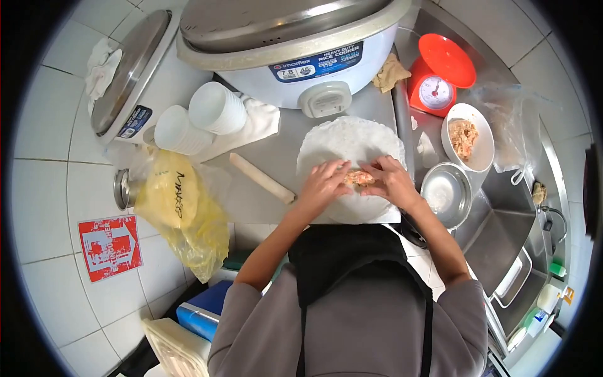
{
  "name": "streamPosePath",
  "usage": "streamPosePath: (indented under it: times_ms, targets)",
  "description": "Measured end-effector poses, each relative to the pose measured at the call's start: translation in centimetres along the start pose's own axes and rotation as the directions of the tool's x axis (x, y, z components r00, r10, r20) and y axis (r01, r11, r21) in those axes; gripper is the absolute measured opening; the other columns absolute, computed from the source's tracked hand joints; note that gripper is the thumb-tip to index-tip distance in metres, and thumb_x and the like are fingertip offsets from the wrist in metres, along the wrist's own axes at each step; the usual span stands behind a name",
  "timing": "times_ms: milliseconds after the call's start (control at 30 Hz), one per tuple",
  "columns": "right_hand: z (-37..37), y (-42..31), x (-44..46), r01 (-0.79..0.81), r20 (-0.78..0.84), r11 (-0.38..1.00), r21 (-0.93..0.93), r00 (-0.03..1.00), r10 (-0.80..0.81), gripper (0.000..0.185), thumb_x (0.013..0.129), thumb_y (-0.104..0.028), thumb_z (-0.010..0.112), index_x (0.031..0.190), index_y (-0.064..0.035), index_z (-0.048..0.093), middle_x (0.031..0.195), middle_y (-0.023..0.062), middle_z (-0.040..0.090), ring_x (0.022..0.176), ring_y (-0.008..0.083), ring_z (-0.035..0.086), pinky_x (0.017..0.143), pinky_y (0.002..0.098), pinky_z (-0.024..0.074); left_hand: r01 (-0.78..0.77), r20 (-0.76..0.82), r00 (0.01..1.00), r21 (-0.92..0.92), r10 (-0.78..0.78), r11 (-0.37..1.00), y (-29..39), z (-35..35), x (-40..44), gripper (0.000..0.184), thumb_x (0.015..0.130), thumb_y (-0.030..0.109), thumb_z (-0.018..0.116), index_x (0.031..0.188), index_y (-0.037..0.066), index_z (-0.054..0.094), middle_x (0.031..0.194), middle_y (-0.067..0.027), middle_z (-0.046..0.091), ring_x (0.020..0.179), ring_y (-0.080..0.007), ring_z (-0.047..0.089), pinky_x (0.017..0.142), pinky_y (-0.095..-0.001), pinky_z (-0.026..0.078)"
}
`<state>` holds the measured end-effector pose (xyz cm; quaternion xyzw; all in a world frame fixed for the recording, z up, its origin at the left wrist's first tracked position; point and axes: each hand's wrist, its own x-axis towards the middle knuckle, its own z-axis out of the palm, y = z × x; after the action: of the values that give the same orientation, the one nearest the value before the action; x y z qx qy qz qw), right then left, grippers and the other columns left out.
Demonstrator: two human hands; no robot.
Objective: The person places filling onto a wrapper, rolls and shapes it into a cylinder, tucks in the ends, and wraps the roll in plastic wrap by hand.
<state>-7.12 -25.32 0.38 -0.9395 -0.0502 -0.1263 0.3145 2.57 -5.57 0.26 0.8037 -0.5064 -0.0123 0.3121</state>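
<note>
Your black apron (348,254) is closest, up against the table's near edge. Just past it, the orangey filling (360,178) sits on a round white wrapper (352,141), btwn your hands. Your L hand (325,182) is at its left end, R hand (392,182) at its right, fingers bent in & touching; can't tell if they grip or just press. Pale roll (260,177) lies left; bowl w/ more mix (487,143) far right, nr red scale (433,94).
</note>
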Motion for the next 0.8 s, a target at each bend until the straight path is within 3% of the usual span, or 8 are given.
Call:
streamPosePath:
  times_ms: [167, 233, 300, 333, 467, 600, 667, 800]
  targets:
    - [0.8, 0.9, -0.2, -0.038, 0.030, 0.999, 0.010, 0.999, 0.038, 0.037, 0.067, -0.023, 0.075, 0.101, -0.0095, 0.070, 0.090, 0.0079, 0.056, 0.087, 0.0251, 0.054, 0.078, 0.0346, 0.0451, -0.026, 0.096, 0.995, -0.057, 0.032, 0.998, -1.6, 3.6, 0.7, 0.050, 0.076, 0.030, 0.067, 0.120, 0.006, 0.059, 0.107, -0.0067, 0.056, 0.097, -0.0232, 0.053, 0.082, -0.0357, 0.038]
    - [0.1, 0.3, -0.5, -0.053, -0.027, 0.996, 0.077, 0.998, 0.055, 0.036, 0.067, -0.020, 0.076, 0.101, -0.0086, 0.069, 0.091, 0.0087, 0.056, 0.088, 0.0260, 0.054, 0.078, 0.0354, 0.0453, -0.023, 0.100, 0.994, -0.092, 0.032, 0.996, -1.8, 3.2, 1.2, 0.047, 0.075, 0.031, 0.068, 0.115, 0.006, 0.062, 0.104, -0.0049, 0.057, 0.095, -0.0227, 0.053, 0.079, -0.0348, 0.038]
    - [-0.3, 0.8, -0.5, -0.064, -0.081, 0.988, 0.141, 0.994, 0.076, 0.035, 0.067, -0.018, 0.076, 0.100, -0.0076, 0.069, 0.093, 0.0095, 0.057, 0.089, 0.0269, 0.054, 0.079, 0.0362, 0.0455, -0.017, 0.044, 0.999, -0.056, 0.020, 0.998, -0.9, 2.4, 1.8, 0.044, 0.074, 0.031, 0.069, 0.111, 0.006, 0.064, 0.101, -0.0037, 0.058, 0.094, -0.0224, 0.054, 0.078, -0.0348, 0.038]
    - [-0.2, 1.5, -1.1, -0.094, -0.034, 0.986, 0.138, 0.994, 0.099, 0.035, 0.067, -0.015, 0.076, 0.100, -0.0061, 0.069, 0.094, 0.0101, 0.057, 0.090, 0.0276, 0.055, 0.080, 0.0369, 0.0457, 0.005, -0.005, 1.000, -0.028, -0.006, 1.000, -0.2, 2.2, 1.6, 0.042, 0.073, 0.031, 0.069, 0.106, 0.006, 0.066, 0.099, -0.0025, 0.058, 0.092, -0.0220, 0.054, 0.078, -0.0348, 0.038]
    - [-0.7, 1.3, -1.5, -0.103, -0.004, 0.982, 0.157, 0.994, 0.105, 0.035, 0.066, -0.009, 0.076, 0.100, -0.0031, 0.067, 0.093, 0.0112, 0.057, 0.090, 0.0288, 0.055, 0.079, 0.0382, 0.0464, -0.008, 0.108, 0.994, 0.008, 0.007, 1.000, -0.3, 2.9, 2.1, 0.043, 0.072, 0.034, 0.070, 0.105, 0.007, 0.067, 0.097, -0.0014, 0.058, 0.093, -0.0206, 0.054, 0.079, -0.0349, 0.037]
    - [-2.4, 1.1, -2.3, -0.182, -0.042, 0.969, 0.165, 0.981, 0.191, 0.038, 0.066, -0.007, 0.076, 0.101, 0.0019, 0.065, 0.096, 0.0131, 0.057, 0.090, 0.0296, 0.055, 0.077, 0.0373, 0.0471, -0.049, 0.093, 0.994, -0.035, 0.052, 0.998, 0.5, 3.1, 2.6, 0.040, 0.072, 0.033, 0.070, 0.104, 0.008, 0.067, 0.096, -0.0025, 0.058, 0.094, -0.0198, 0.054, 0.080, -0.0343, 0.038]
    - [-2.1, 2.2, -2.7, -0.083, 0.014, 0.994, 0.075, 0.997, 0.082, 0.038, 0.066, -0.005, 0.075, 0.102, 0.0013, 0.066, 0.095, 0.0135, 0.057, 0.089, 0.0302, 0.056, 0.077, 0.0376, 0.0471, -0.094, 0.079, 0.992, -0.056, 0.098, 0.994, 1.0, 4.3, 3.2, 0.039, 0.072, 0.032, 0.070, 0.104, 0.009, 0.067, 0.096, -0.0029, 0.058, 0.094, -0.0199, 0.054, 0.080, -0.0343, 0.039]
    - [-2.3, 1.8, -2.8, -0.152, 0.066, 0.987, 0.049, 0.987, 0.148, 0.037, 0.066, -0.004, 0.075, 0.102, 0.0008, 0.066, 0.096, 0.0137, 0.058, 0.091, 0.0301, 0.056, 0.078, 0.0374, 0.0471, -0.069, 0.142, 0.986, -0.097, 0.082, 0.993, 0.8, 5.3, 4.0, 0.034, 0.073, 0.028, 0.071, 0.102, 0.009, 0.068, 0.095, -0.0038, 0.058, 0.093, -0.0209, 0.055, 0.082, -0.0346, 0.041]
